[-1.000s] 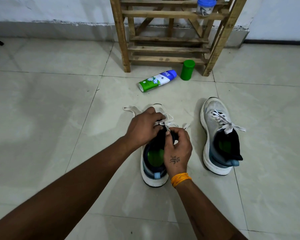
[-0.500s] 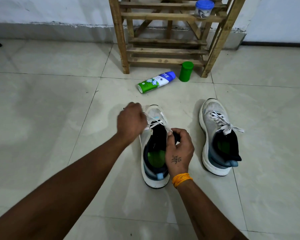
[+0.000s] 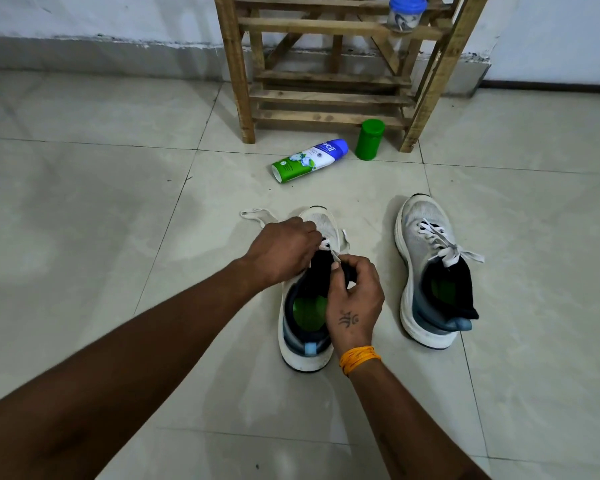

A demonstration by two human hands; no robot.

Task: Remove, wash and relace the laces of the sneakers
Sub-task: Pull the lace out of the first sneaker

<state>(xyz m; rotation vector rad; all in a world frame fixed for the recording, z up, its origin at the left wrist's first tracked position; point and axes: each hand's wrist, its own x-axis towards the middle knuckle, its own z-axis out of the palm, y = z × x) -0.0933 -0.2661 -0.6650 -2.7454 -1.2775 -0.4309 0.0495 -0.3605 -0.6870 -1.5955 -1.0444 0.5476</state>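
I see a lying bottle (image 3: 309, 160) and green canister (image 3: 370, 139) beyond the near sneaker (image 3: 307, 306) on the floor. My left hand (image 3: 283, 251) and right hand (image 3: 355, 299) both pinch its lace (image 3: 329, 249). Since half a second ago, the left hand has moved back over the tongue.

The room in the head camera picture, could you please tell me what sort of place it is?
Probably a home entryway or utility corner: a tiled floor, a wooden shoe rack against a painted wall, and two sneakers, one laced, one in hand.
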